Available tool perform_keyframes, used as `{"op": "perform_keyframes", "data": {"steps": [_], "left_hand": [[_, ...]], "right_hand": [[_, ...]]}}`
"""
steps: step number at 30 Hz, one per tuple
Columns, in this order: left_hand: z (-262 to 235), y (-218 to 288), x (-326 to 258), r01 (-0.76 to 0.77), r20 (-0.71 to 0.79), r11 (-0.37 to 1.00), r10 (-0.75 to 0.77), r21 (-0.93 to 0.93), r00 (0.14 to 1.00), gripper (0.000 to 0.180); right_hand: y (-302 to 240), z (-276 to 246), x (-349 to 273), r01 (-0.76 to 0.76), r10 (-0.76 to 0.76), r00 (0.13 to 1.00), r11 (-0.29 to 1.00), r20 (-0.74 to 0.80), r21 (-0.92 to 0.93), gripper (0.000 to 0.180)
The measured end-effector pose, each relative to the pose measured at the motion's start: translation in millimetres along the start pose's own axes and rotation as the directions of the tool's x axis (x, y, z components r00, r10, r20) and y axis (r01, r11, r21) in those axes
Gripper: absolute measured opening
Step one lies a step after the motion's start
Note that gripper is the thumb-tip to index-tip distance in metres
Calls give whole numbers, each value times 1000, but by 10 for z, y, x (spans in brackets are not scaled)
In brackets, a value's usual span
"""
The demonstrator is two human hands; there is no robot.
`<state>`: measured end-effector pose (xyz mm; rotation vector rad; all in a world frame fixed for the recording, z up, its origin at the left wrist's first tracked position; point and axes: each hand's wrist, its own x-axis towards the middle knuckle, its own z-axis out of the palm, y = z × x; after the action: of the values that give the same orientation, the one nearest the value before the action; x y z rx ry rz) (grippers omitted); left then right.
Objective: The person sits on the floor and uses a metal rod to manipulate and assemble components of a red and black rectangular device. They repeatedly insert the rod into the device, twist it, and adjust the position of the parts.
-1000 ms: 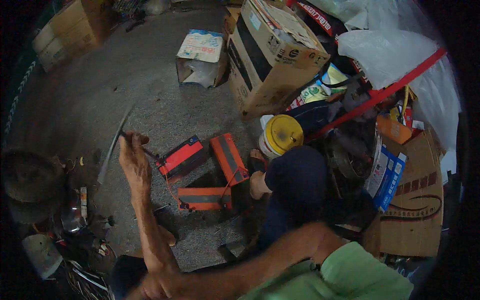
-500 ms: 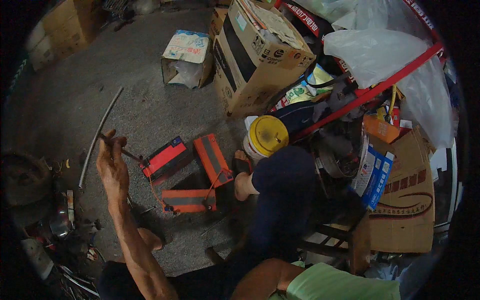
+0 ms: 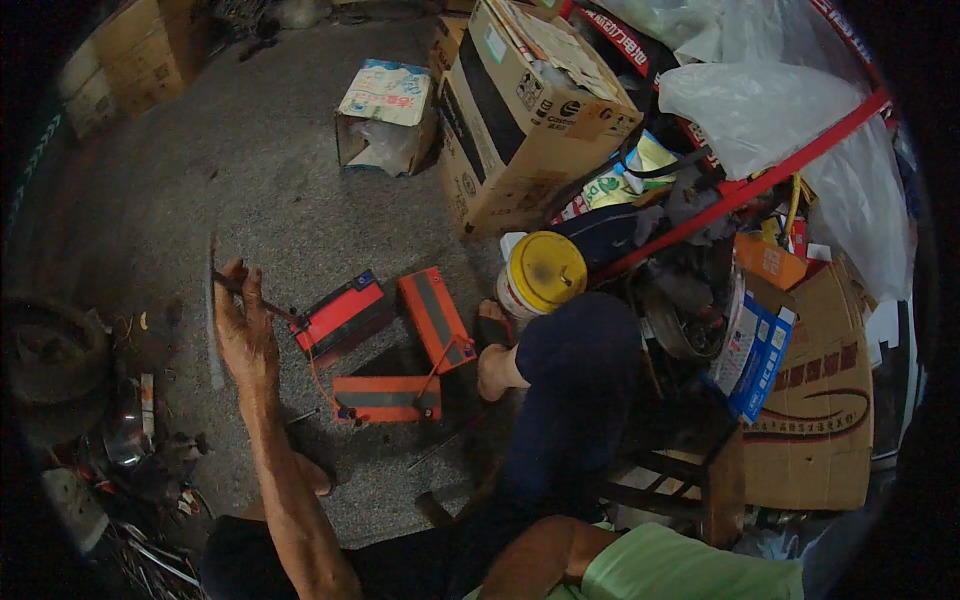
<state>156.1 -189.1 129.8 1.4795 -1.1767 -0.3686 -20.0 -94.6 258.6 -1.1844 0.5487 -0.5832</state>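
Note:
My left hand (image 3: 244,322) is raised over the grey floor, its fingers pinched on a thin dark wire (image 3: 270,302). The wire runs to a red and black battery (image 3: 340,315). Beside that lie an orange battery (image 3: 436,318) and a flat orange battery (image 3: 386,397), joined by thin leads. My right arm in a green sleeve (image 3: 690,570) is bent at the lower edge, and its hand is out of view. My bare foot (image 3: 491,352) and dark trouser leg (image 3: 575,390) rest beside the batteries.
A white bucket with a yellow lid (image 3: 541,272) stands behind my foot. Cardboard boxes (image 3: 520,120) and a small open box (image 3: 385,110) sit further back. Clutter, plastic bags and a red strap (image 3: 760,180) fill the right side. A tyre and metal parts (image 3: 60,360) lie at the left.
My right forearm has drawn back toward the lower edge, taking its hand out of view. My left hand stays raised on the wire, shifted slightly.

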Motion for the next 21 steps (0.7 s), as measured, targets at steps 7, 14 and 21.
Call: {"op": "perform_keyframes", "data": {"steps": [7, 14, 21], "left_hand": [[-90, -110, 59, 107, 126, 976, -85, -188, 988, 24], [-20, 16, -28, -129, -35, 978, 136, 163, 990, 10], [-38, -66, -5, 38, -15, 999, -38, -6, 999, 27]], "right_hand": [[-166, 35, -101, -101, 105, 972, 994, 210, -29, 27], [156, -851, -437, 59, 294, 956, -245, -16, -968, 16], [415, -1139, -232, -35, 197, 979, -80, -50, -996, 18]]}}
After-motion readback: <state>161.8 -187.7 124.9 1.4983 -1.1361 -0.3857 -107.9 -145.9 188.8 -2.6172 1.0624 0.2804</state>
